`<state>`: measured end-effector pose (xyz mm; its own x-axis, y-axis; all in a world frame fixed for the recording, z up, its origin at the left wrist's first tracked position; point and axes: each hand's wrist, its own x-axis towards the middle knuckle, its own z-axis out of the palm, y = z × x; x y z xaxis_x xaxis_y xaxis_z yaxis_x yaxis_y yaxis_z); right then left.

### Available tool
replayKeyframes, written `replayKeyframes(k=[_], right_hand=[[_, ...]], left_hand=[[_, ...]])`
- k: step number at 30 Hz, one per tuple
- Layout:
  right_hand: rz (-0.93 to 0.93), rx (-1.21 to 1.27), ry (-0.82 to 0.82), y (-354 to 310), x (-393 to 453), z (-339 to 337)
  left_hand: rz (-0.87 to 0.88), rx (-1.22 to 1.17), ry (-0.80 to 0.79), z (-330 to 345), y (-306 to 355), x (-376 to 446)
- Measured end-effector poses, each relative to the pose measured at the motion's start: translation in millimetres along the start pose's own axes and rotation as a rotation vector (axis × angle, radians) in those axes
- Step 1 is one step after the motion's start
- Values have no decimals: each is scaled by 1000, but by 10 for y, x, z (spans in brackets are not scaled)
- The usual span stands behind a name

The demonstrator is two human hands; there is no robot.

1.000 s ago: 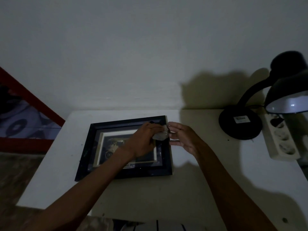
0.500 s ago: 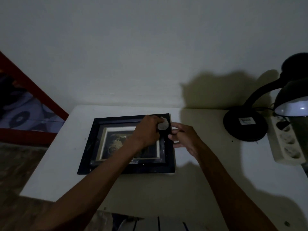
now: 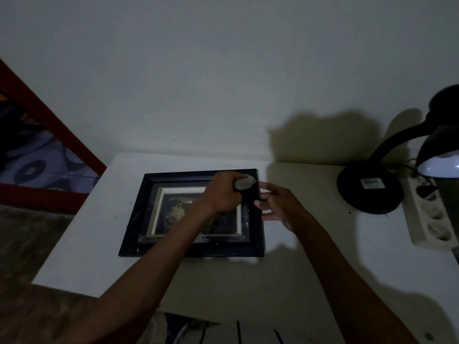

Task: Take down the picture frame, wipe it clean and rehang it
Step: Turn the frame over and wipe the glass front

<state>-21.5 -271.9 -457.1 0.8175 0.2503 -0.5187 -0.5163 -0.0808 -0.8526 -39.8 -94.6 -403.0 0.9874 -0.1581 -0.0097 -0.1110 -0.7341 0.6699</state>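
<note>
A black picture frame [image 3: 139, 219] with a cream inner mat lies flat on the white table [image 3: 82, 232]. My left hand [image 3: 221, 194] grips a small pale wad of cloth [image 3: 246, 182] and presses it on the frame's far right corner. My right hand [image 3: 278, 204] sits at the frame's right edge, its fingers pinching that edge. My left forearm hides the lower middle of the picture.
A black desk lamp [image 3: 370, 187] stands at the right, its lit shade [image 3: 439, 155] hanging over a white power strip [image 3: 432, 214]. The wall rises right behind the table. A red-framed object [image 3: 49, 135] leans at the left, beyond the table's left edge.
My left hand has slid the cloth a little farther toward the frame's far right corner. My right hand stays at the right edge. The camera view shifted slightly.
</note>
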Motion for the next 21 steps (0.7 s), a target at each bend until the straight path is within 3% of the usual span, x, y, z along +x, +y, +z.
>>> replayKeyframes(k=[6,16,21], right_hand=[[-9,-16,25,3,26,0],[3,-2,8,56,97,-28],[-4,20,1,42,65,-12]], left_hand=[[-10,83,30,115,-19,38],[2,19,-156,17,-167,-362],[-87,-78,8,55,-160,-354]])
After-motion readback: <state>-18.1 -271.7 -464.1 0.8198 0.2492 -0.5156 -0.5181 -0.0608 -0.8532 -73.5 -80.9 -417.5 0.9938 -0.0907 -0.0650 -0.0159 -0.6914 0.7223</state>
